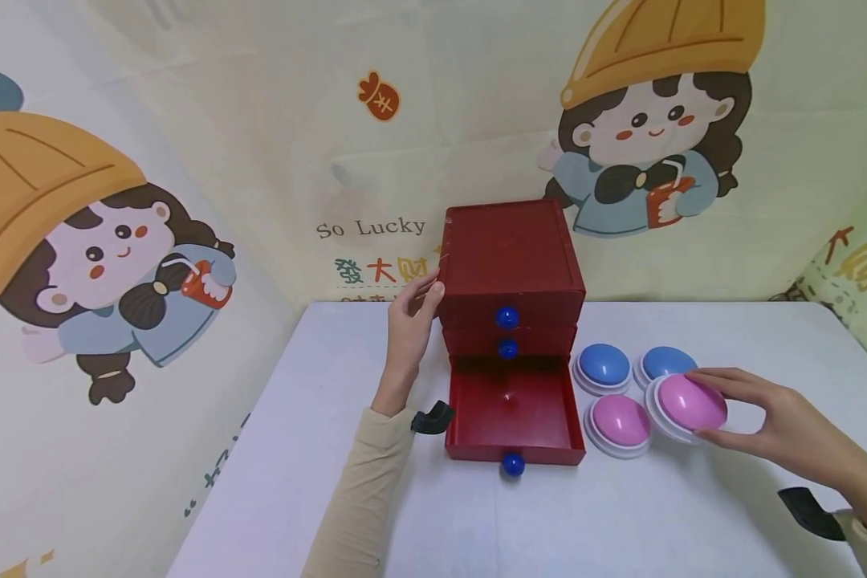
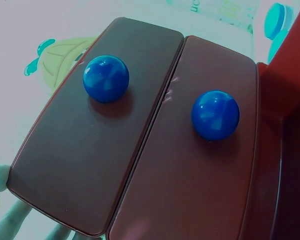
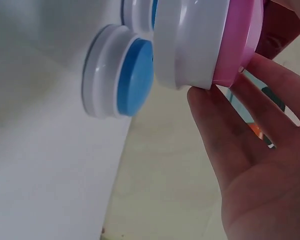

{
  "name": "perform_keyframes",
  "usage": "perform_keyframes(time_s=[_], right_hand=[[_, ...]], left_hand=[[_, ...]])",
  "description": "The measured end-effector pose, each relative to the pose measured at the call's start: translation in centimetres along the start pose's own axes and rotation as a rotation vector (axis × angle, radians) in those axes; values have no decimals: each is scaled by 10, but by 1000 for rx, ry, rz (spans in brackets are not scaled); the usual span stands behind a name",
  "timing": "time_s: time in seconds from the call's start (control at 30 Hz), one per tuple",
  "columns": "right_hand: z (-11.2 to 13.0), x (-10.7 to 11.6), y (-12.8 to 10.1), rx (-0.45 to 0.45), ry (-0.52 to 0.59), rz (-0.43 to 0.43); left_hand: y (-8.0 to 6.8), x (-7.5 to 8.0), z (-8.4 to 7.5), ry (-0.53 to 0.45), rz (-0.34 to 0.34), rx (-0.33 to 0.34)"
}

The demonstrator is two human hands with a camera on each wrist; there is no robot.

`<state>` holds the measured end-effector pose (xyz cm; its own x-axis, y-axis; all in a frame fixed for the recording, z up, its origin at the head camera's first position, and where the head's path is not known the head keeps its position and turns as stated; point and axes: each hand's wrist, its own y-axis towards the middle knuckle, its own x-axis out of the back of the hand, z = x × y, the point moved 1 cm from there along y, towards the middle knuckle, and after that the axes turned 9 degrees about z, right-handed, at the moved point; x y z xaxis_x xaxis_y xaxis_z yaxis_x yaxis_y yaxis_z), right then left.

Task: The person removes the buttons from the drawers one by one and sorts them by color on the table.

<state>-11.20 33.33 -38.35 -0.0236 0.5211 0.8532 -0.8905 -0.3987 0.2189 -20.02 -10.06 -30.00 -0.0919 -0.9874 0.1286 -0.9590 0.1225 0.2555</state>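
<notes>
Now, right hand [image 1: 780, 425]: a pink dome [image 1: 688, 405] with a white base is pinched between thumb and fingers, tilted, just beside a second pink dome [image 1: 618, 423].
Left hand [image 1: 409, 321]: fingers are laid straight against the left side of the red drawer box [image 1: 509, 269].
Bottom drawer [image 1: 514, 417]: pulled out, between the two hands.
Hidden: the left fingertips are barely seen in the left wrist view, cut off at the edge; the lifted dome's underside is not shown.
Neighbours: two blue domes [image 1: 604, 366] are set beyond the right hand.
Room: bare white table [image 1: 621, 522] lies nearer than both hands.
</notes>
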Motion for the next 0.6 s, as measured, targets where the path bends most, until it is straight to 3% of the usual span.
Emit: perform_keyframes(time_s=[0.3,0.6], right_hand=[[-16,-7,-9,-23,34,-1],[-26,-17,-13,-99,57,73]], left_hand=[[0,-1,0,-4,-5,8],[0,0,0,7,-13,4]])
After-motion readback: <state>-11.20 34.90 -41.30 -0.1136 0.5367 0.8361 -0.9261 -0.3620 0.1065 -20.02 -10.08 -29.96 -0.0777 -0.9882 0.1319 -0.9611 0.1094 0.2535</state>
